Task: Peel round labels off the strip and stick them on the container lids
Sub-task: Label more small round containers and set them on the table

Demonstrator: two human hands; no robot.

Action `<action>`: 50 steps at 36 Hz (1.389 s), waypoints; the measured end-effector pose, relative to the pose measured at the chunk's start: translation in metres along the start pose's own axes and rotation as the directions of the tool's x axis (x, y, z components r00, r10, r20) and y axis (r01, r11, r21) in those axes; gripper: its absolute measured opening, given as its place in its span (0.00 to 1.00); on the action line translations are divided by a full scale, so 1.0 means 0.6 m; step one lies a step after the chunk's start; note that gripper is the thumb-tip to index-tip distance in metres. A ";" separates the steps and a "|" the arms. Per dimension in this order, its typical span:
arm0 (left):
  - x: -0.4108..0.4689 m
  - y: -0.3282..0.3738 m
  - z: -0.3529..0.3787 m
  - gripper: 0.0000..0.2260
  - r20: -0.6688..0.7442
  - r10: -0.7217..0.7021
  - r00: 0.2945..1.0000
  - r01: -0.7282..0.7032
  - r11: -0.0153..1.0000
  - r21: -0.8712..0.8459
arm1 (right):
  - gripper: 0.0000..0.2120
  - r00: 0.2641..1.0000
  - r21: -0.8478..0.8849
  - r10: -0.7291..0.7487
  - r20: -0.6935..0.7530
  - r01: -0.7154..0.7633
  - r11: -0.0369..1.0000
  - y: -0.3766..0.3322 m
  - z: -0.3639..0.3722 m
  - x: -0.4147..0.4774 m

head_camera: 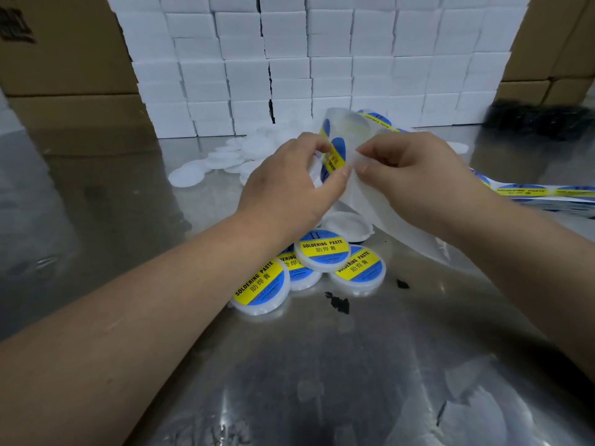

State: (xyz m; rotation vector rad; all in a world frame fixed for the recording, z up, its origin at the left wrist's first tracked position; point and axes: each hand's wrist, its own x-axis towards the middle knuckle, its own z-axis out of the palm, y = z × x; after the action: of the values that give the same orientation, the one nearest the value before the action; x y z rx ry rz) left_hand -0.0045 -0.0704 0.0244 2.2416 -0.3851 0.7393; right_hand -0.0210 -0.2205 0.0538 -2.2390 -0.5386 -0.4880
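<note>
Pinched label (pixel 335 159) in left hand (pixel 289 185), right hand (pixel 415 178) closed on strip (pixel 363 194) above labelled lids (pixel 322 252), seemingly half-lifted; best peeled slowly, kept flat.

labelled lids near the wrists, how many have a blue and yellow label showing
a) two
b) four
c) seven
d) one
b) Four labelled lids lie clustered on the metal table below the left hand and right hand, each showing a blue and yellow label; one is partly covered by its neighbours, and an unlabelled white lid sits just behind them.
</note>
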 end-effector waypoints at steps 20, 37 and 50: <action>0.022 -0.019 -0.011 0.07 -0.268 -0.130 0.955 0.124 0.991 -0.038 | 0.11 0.974 -0.600 0.210 -0.088 -0.220 0.769 0.012 -0.027 0.016; 0.005 0.004 -0.018 0.20 -0.242 0.096 0.966 -0.069 0.991 0.117 | 0.26 0.983 -0.165 0.120 -0.135 -0.142 0.976 -0.024 -0.017 -0.007; 0.005 0.003 -0.021 0.23 -0.222 0.250 0.942 -0.207 0.958 0.198 | 0.14 0.963 0.041 0.221 -0.158 -0.217 0.975 -0.009 -0.010 0.005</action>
State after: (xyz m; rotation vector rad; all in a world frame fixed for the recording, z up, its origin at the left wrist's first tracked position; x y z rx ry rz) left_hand -0.0081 -0.0626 0.0344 2.2503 -0.4811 1.2011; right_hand -0.0225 -0.2211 0.0622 -2.1808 -0.2082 -0.5386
